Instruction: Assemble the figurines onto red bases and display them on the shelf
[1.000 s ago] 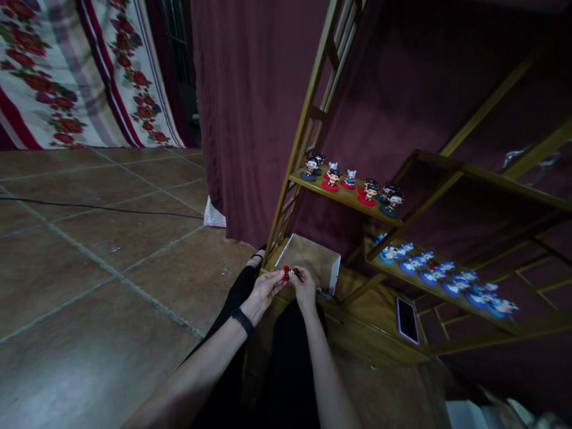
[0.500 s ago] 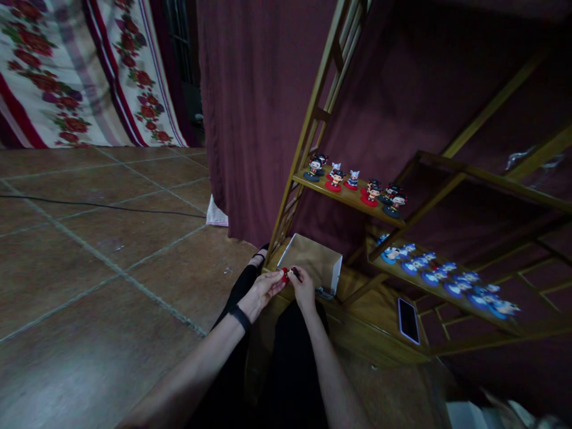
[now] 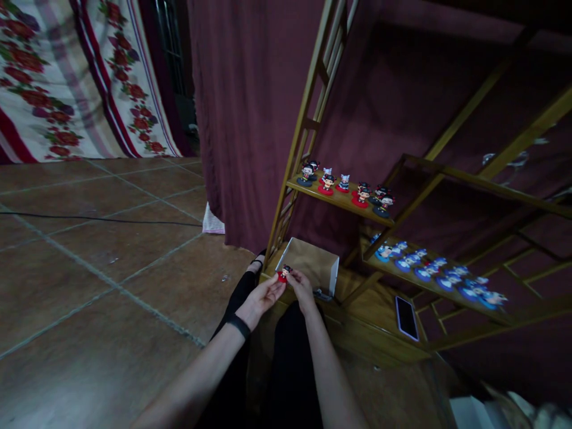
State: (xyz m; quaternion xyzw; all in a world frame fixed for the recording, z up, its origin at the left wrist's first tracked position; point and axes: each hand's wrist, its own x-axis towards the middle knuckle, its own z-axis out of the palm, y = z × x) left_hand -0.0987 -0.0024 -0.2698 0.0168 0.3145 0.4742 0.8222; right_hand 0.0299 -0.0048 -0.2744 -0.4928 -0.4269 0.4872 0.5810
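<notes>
Pinching a red-based figurine (image 3: 285,274) in the left hand (image 3: 263,294), right hand (image 3: 302,290) alongside, its grip unclear.

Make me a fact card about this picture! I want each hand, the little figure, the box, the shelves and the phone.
Left hand: pinches the small figure by its base
Right hand: fingers beside the small figure; contact unclear
Small figure: dark hair, red base
Box: open, just beyond the hands
Upper shelf: figures on red or dark bases
Lower shelf: mostly bluish figures
Phone: lying flat, screen dark
</notes>
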